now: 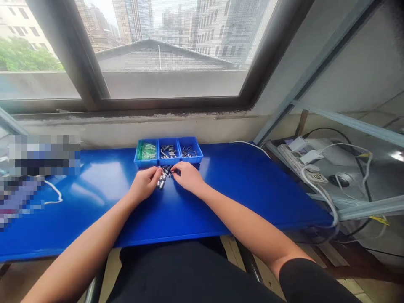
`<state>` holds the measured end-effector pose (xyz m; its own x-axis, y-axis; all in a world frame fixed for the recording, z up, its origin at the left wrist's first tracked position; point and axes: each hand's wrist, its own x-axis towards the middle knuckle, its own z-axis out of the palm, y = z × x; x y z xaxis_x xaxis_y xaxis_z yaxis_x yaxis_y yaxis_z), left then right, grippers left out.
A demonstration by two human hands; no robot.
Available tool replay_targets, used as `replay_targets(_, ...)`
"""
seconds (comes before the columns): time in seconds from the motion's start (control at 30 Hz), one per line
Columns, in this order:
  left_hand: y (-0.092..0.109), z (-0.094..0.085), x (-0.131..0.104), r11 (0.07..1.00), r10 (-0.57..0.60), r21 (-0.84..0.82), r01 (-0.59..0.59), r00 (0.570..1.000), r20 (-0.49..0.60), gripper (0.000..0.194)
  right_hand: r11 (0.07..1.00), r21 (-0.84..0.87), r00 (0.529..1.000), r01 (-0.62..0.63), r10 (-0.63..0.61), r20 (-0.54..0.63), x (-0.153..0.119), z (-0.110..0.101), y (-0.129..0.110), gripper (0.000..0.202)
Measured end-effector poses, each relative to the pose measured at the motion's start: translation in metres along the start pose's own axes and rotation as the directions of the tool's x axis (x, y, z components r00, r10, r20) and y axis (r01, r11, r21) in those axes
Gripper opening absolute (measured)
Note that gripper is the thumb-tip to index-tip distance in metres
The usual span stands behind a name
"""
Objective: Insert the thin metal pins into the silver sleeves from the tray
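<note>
My left hand [145, 182] is closed in a pinch at the left side of a small pile of metal parts [162, 184]. What its fingertips hold is too small to make out. From the right, my right hand [189, 178] reaches to the same pile with thumb and forefinger pinched; whatever is between them is also unclear. The pile mixes short silver pieces and thin dark pieces, lying on the blue table [240, 189]. Just behind it stand three joined blue bins: the left bin [145, 163] holds a green plastic bag, the middle bin [169, 161] short metal pieces, the right bin [191, 160] thin dark pins.
A white cable [58, 193] lies at the table's left, beside a blurred-out area. To the right, a metal rack [362, 206] carries a power strip [299, 162] with plugs and loose cables. The window frame [176, 103] and wall rise behind the table.
</note>
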<state>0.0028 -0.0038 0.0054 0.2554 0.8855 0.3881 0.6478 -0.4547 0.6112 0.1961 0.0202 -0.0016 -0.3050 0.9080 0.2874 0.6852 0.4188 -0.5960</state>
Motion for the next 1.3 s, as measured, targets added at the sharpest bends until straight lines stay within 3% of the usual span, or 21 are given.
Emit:
replay_targets(0.63, -0.003, 0.001, 0.0, 1.0, 0.015, 0.014, -0.016, 1.0, 0.007, 0.039, 1.0, 0.014, 1.0, 0.001, -0.001, -0.011, 0.0, 0.005, 0.002, 0.017)
replay_targets(0.73, -0.003, 0.001, 0.0, 1.0, 0.012, 0.006, -0.012, 1.0, 0.011, 0.038, 0.996, 0.088, 1.0, 0.001, 0.002, -0.03, 0.0, 0.005, -0.001, 0.021)
replay_targets(0.83, -0.003, 0.001, 0.0, 1.0, 0.012, -0.014, -0.012, 1.0, 0.014, 0.035, 0.96, 0.279, 0.997, -0.019, 0.039, -0.069, -0.002, 0.004, -0.009, 0.024)
replay_targets(0.93, -0.003, 0.002, -0.001, 0.999, 0.009, -0.05, -0.008, 1.0, 0.014, 0.029, 0.852, 0.517, 0.989, -0.079, 0.131, -0.066, -0.003, 0.006, -0.017, 0.024)
replay_targets(1.07, -0.004, 0.004, -0.002, 0.996, 0.02, -0.088, -0.018, 0.999, 0.027, 0.026, 0.583, 0.796, 0.975, -0.162, 0.217, 0.039, -0.001, 0.01, -0.021, 0.03)
replay_targets(1.2, -0.006, 0.005, -0.001, 0.993, 0.034, -0.111, -0.028, 0.998, 0.05, 0.029, 0.366, 0.91, 0.968, -0.195, 0.223, 0.118, 0.0, 0.011, -0.022, 0.031)
replay_targets(1.3, -0.006, 0.004, -0.001, 0.994, 0.033, -0.103, -0.029, 0.999, 0.04, 0.029, 0.266, 0.941, 0.964, -0.211, 0.218, 0.154, 0.0, 0.011, -0.023, 0.032)
